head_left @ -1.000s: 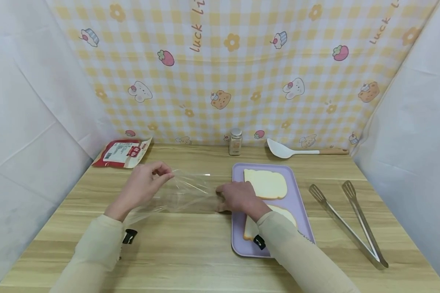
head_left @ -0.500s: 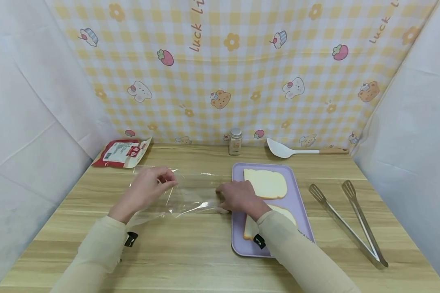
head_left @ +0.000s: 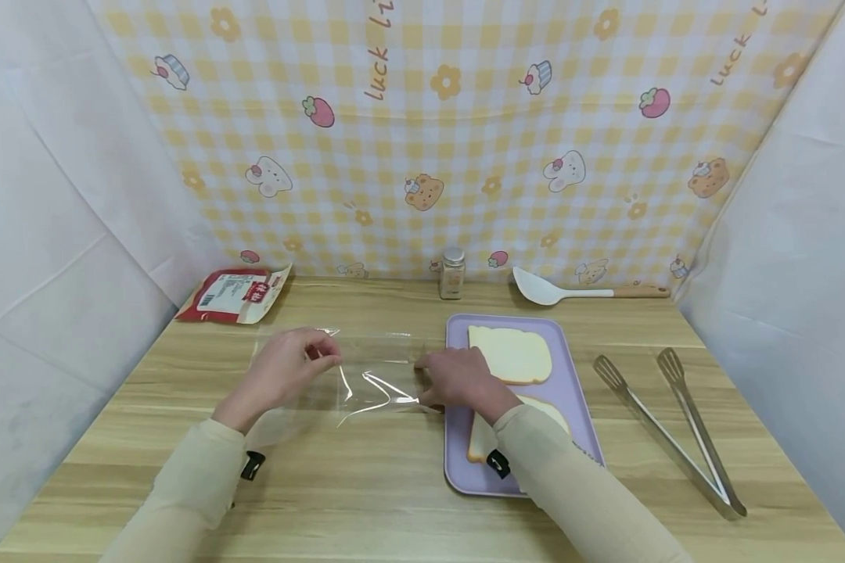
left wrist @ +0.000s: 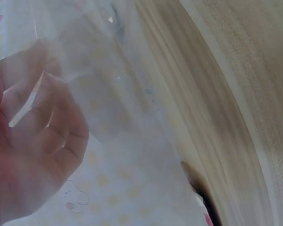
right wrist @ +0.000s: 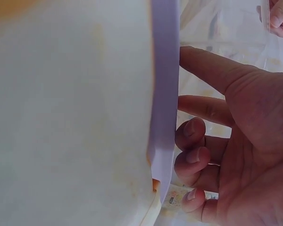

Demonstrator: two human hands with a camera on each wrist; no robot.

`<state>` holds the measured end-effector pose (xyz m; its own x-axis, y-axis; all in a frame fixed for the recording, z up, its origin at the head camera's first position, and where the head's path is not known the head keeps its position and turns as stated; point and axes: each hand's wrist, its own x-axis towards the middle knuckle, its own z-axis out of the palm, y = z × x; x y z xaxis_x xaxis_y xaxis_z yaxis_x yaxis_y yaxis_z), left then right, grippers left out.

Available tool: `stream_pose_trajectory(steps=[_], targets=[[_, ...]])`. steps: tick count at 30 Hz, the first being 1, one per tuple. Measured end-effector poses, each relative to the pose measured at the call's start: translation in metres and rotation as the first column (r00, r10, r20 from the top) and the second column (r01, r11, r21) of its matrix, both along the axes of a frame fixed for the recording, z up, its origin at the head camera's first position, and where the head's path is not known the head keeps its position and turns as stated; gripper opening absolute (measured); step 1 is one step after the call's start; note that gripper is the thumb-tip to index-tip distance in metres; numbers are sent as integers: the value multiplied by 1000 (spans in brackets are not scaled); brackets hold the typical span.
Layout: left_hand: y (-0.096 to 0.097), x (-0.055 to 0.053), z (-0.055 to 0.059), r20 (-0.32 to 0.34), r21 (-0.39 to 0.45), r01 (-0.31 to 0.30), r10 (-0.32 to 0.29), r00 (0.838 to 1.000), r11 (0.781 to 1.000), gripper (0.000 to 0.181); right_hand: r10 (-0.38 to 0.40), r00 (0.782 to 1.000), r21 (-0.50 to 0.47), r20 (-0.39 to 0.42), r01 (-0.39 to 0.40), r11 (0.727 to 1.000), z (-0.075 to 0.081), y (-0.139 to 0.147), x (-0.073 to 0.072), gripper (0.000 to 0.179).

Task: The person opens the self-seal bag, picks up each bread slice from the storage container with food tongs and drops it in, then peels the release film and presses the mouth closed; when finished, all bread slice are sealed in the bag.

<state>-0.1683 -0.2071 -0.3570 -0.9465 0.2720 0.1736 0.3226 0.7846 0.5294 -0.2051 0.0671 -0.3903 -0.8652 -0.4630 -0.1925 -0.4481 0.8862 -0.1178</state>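
Note:
A sheet of clear plastic film point(head_left: 380, 383) lies low over the table, left of the tray. My left hand point(head_left: 282, 371) pinches it between thumb and fingertips; in the left wrist view the film hangs across the hand point(left wrist: 42, 132). My right hand point(head_left: 458, 375) presses at the film's right end, beside the tray's left rim. In the right wrist view this hand point(right wrist: 245, 127) has thumb and index finger straight and apart, the other fingers bent; the tips of thumb and index are hidden at the rim. Two bread slices point(head_left: 510, 356) lie on the purple tray point(head_left: 454, 461).
Metal tongs point(head_left: 683, 438) lie spread to the right of the tray. Along the back are a red-and-white food packet point(head_left: 232, 295), a small glass shaker point(head_left: 452, 275) and a white spatula with a wooden handle point(head_left: 584, 291). A checked cloth point(head_left: 394, 141) hangs behind.
My left hand has come slightly nearer and to the right, lowering the film. The film has gone from crumpled to flatter. My right hand has stayed put.

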Motion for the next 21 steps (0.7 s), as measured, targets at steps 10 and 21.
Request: stream_pose_trajectory(steps=[10,21], targets=[[0,0,-5,0,12,3,-3,1000,1000,7,-2,1000,-17,7,2,1000,4,1,1,54],[-2,1,-9,-6,32,3,-2,1000,999,7,-43,999,-88,24,45,995,36,26,3,62]])
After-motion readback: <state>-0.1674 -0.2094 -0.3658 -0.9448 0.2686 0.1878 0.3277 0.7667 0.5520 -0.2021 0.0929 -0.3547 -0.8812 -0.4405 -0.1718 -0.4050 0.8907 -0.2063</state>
